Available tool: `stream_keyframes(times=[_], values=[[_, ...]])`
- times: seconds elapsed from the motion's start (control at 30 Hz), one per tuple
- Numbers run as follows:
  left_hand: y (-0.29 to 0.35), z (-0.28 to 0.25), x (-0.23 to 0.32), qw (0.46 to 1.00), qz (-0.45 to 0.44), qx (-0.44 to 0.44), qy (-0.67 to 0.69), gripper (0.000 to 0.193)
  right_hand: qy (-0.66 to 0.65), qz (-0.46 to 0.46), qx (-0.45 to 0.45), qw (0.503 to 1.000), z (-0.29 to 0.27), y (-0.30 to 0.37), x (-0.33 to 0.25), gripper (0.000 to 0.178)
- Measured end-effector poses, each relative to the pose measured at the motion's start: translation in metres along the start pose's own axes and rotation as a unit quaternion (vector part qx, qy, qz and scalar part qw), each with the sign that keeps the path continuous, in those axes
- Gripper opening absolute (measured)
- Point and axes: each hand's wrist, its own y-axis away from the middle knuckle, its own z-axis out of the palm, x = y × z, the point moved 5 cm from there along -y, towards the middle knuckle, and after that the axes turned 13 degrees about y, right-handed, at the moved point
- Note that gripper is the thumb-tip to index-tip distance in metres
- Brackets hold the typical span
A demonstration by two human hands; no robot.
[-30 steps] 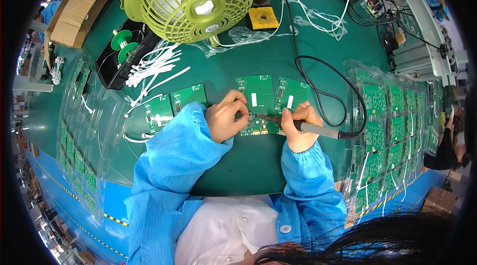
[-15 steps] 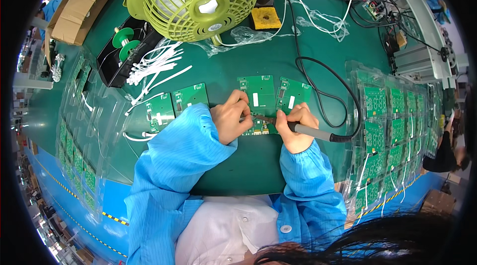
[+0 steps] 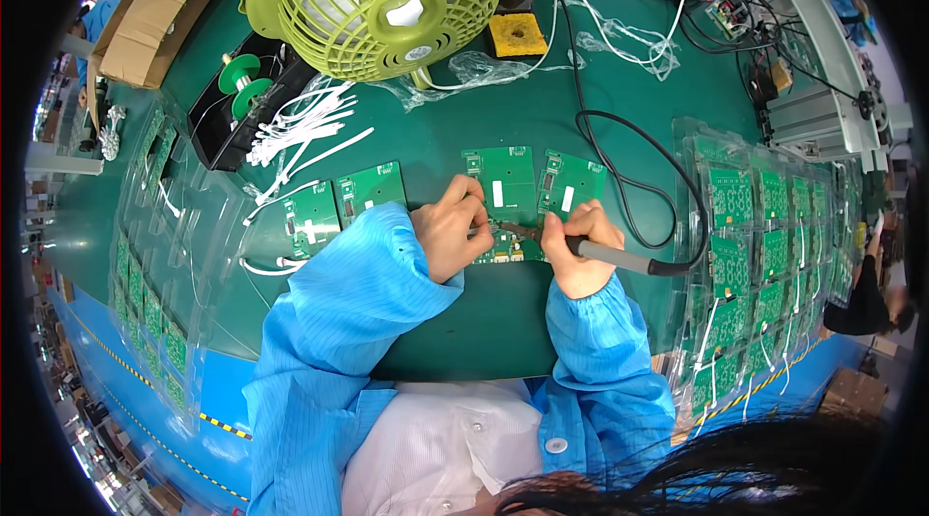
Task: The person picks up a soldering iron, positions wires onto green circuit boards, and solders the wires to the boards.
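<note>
The right hand (image 3: 584, 250) has edged slightly right, pinching a soldering iron (image 3: 621, 257); the left hand's (image 3: 451, 233) grip I cannot tell. A circuit board (image 3: 513, 247) lies between them. Bare green table (image 3: 469, 332) reaches its near edge; blue floor (image 3: 198, 443) shows beyond.

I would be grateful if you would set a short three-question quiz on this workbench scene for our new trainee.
1. Multiple choice: which hand holds the soldering iron? a) left; b) right; c) both.
2. True or false: the yellow sponge lies closer to the green fan than to the circuit board at the iron's tip.
3. Fill in the colour: the green spool sits in a ____ holder.

Key:
1. b, the right hand grips it by its grey handle.
2. True; the sponge is just beside the fan.
3. Black.
</note>
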Motion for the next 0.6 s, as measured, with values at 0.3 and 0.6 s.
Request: stream_keyframes(times=[0.3, 0.6], values=[[0.0, -0.001, -0.002, 1.0, 0.001, -0.007, 0.006, 0.008, -0.206, 0.155, 0.103, 0.961, -0.018, -0.008, 0.023, 0.022], [0.006, -0.008, -0.004, 0.998, 0.062, 0.009, 0.03, 0.002, -0.304, 0.159, 0.047, 0.938, -0.021, -0.021, 0.036, 0.016]])
